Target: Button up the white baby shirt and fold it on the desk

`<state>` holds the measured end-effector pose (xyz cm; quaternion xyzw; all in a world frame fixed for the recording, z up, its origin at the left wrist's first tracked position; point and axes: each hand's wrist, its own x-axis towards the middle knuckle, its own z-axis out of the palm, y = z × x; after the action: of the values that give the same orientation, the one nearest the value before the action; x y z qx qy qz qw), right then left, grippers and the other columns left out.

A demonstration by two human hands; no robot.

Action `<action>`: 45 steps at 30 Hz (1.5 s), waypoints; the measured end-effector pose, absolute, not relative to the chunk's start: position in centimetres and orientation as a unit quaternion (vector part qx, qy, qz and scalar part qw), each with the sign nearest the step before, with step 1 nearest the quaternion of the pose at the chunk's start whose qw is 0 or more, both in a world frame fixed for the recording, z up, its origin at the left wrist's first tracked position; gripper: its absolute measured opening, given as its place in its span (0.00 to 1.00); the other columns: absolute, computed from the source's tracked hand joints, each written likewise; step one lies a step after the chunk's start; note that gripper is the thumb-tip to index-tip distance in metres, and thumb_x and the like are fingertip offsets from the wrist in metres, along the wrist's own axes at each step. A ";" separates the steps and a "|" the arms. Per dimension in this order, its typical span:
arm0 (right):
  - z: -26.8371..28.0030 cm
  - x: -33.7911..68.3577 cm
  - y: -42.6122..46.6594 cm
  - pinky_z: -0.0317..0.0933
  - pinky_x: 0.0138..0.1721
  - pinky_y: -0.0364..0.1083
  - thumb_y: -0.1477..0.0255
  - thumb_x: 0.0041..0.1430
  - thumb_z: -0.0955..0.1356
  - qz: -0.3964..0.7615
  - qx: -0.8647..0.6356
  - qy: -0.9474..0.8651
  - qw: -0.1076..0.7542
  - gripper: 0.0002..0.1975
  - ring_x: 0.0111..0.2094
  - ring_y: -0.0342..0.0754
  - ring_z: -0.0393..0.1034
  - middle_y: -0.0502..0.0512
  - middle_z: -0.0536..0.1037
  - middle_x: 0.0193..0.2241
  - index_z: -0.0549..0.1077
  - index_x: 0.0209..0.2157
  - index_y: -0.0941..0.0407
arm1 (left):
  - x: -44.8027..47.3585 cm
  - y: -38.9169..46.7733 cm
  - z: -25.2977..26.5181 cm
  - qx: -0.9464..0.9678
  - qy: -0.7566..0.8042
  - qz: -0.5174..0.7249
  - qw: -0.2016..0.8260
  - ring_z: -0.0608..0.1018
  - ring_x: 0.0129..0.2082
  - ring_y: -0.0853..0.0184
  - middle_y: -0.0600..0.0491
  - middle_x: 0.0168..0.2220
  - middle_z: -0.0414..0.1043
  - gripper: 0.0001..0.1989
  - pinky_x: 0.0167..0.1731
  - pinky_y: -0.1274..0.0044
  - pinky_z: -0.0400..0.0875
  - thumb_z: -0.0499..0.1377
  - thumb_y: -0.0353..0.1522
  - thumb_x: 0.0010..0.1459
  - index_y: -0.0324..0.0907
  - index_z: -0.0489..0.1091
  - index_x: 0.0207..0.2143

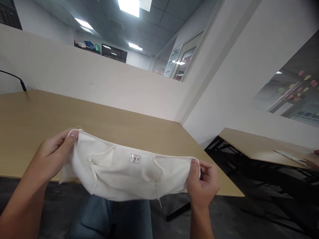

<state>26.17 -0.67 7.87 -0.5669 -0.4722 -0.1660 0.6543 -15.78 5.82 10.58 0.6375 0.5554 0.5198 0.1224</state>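
A white cloth garment (124, 179) is stretched between my two hands above the near edge of the table. My left hand (53, 151) pinches its upper left corner, thumb on top. At the upper right corner, my right hand (203, 181) grips the edge between thumb and curled fingers. The top edge sags slightly in the middle, where a small printed label (135, 158) shows just below it. Two curved seams or openings lie on either side of the label, the left one gaping. Loose threads hang at the bottom right and stick up by my left thumb.
The wooden table (107, 116) reaches back to a white wall (99, 79) with windows above. A black cable or thin stand (23, 85) is at the far left. Another table (249, 142) stands to the right, with part of another person's hand (312, 164) at its edge.
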 end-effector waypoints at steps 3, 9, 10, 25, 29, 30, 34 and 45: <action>7.9 26.9 2.0 0.58 0.29 0.42 0.55 0.65 0.69 -0.164 -0.594 -0.471 0.632 0.19 0.26 0.44 0.65 0.51 0.72 0.26 0.71 0.32 0.57 | -14.2 8.8 11.0 0.633 0.594 0.491 0.074 0.69 0.27 0.66 0.56 0.25 0.67 0.24 0.25 0.77 0.60 0.48 0.51 0.67 0.44 0.69 0.31; 4.8 30.3 12.9 0.56 0.33 0.46 0.53 0.66 0.63 -0.075 -0.643 -0.537 0.541 0.20 0.28 0.49 0.66 0.56 0.75 0.28 0.71 0.34 0.57 | -9.9 18.4 8.5 0.671 0.680 0.297 -0.009 0.78 0.37 0.55 0.45 0.37 0.78 0.23 0.31 0.72 0.60 0.43 0.44 0.69 0.43 0.73 0.38; 3.7 30.9 15.0 0.56 0.34 0.46 0.54 0.66 0.62 -0.052 -0.653 -0.556 0.513 0.19 0.29 0.49 0.67 0.57 0.76 0.29 0.70 0.34 0.56 | -9.3 20.2 7.4 0.670 0.682 0.295 -0.017 0.79 0.39 0.54 0.44 0.41 0.79 0.23 0.32 0.72 0.62 0.43 0.44 0.69 0.43 0.74 0.39; -4.9 34.7 27.6 0.45 0.29 0.45 0.51 0.54 0.67 0.027 -0.672 -0.579 0.460 0.23 0.23 0.47 0.56 0.50 0.65 0.18 0.63 0.18 0.53 | -9.8 31.0 -2.6 0.704 0.673 0.227 0.014 0.81 0.37 0.55 0.43 0.35 0.80 0.20 0.31 0.73 0.62 0.49 0.46 0.65 0.44 0.73 0.32; -5.3 36.2 27.6 0.53 0.29 0.45 0.49 0.51 0.67 0.114 -0.637 -0.613 0.454 0.24 0.24 0.47 0.60 0.52 0.69 0.19 0.69 0.18 0.55 | -9.6 30.9 -2.5 0.710 0.659 0.249 -0.003 0.79 0.34 0.56 0.47 0.32 0.78 0.15 0.29 0.73 0.57 0.50 0.43 0.64 0.45 0.69 0.32; -5.3 36.6 27.5 0.56 0.30 0.45 0.49 0.50 0.68 0.136 -0.627 -0.621 0.450 0.23 0.25 0.47 0.63 0.53 0.72 0.21 0.72 0.20 0.56 | -9.5 30.9 -2.5 0.710 0.656 0.256 -0.009 0.78 0.33 0.57 0.47 0.32 0.77 0.14 0.29 0.73 0.56 0.50 0.42 0.64 0.46 0.69 0.32; -5.2 37.0 27.3 0.60 0.29 0.46 0.50 0.48 0.70 0.182 -0.604 -0.632 0.450 0.23 0.26 0.49 0.66 0.55 0.76 0.24 0.77 0.26 0.58 | -9.5 30.5 -2.4 0.721 0.628 0.292 0.003 0.75 0.30 0.59 0.51 0.28 0.73 0.12 0.29 0.73 0.54 0.50 0.41 0.63 0.46 0.65 0.30; -4.6 35.5 27.1 0.60 0.34 0.47 0.46 0.60 0.61 0.116 -0.613 -0.568 0.537 0.25 0.29 0.50 0.66 0.52 0.72 0.25 0.69 0.37 0.55 | -6.5 28.8 6.8 0.723 0.588 0.341 0.123 0.71 0.28 0.64 0.53 0.24 0.67 0.14 0.28 0.75 0.57 0.49 0.39 0.61 0.44 0.59 0.24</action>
<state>35.47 27.08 -4.59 -0.6134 -0.5676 0.1160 0.5368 -6.53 28.77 6.79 0.7231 0.5879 0.3410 0.1234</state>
